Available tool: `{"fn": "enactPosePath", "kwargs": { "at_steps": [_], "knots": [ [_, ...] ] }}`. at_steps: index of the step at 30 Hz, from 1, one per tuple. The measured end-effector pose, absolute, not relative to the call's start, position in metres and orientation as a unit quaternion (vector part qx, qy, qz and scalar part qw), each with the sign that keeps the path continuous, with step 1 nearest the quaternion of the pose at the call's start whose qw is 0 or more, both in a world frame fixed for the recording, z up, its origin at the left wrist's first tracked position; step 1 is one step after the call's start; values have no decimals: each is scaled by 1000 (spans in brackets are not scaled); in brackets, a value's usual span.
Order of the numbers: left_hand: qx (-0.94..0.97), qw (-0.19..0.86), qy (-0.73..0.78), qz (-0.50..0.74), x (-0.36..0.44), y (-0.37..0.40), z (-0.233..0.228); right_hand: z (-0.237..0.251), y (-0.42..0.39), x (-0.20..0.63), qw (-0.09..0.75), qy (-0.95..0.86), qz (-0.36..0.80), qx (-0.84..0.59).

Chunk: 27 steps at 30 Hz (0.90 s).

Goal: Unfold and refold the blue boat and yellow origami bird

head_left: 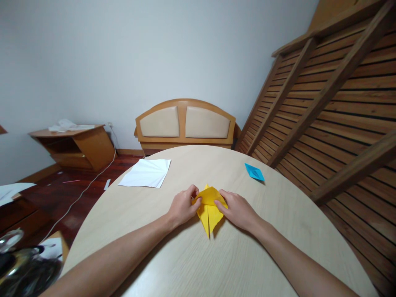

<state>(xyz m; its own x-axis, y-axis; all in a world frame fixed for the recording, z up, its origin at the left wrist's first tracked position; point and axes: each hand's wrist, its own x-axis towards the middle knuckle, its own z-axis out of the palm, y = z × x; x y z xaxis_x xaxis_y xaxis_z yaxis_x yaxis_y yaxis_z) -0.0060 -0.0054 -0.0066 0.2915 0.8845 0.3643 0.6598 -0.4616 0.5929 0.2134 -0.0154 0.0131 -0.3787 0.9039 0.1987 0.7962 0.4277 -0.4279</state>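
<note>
A folded sheet of yellow origami paper point(208, 212) is between my hands, just over the near middle of the round table. Its lower part ends in two narrow points with a slit between them, and a curved flap stands at the top. My left hand point(185, 205) pinches the left edge, thumb on the near face. On the right edge, my right hand point(236, 208) grips the paper with thumb in front and fingers behind. Some fingertips are hidden behind the paper.
On the pale round table point(198, 264), creased white paper point(147, 173) lies at the left and a small folded blue paper point(254, 172) at the right. A headboard point(185, 119) stands beyond; wooden slats point(328, 103) lean at the right. A cable point(89, 185) crosses the floor.
</note>
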Motion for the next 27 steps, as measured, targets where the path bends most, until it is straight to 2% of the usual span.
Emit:
{"fn": "enactPosePath", "kwargs": {
  "at_steps": [7,27],
  "knots": [
    [786,235,434,372,-7,-5,-10,13,-14,210,229,-795,166,-537],
    [814,214,389,373,-8,-14,2,16,-15,208,236,-810,164,-512]
  ]
}}
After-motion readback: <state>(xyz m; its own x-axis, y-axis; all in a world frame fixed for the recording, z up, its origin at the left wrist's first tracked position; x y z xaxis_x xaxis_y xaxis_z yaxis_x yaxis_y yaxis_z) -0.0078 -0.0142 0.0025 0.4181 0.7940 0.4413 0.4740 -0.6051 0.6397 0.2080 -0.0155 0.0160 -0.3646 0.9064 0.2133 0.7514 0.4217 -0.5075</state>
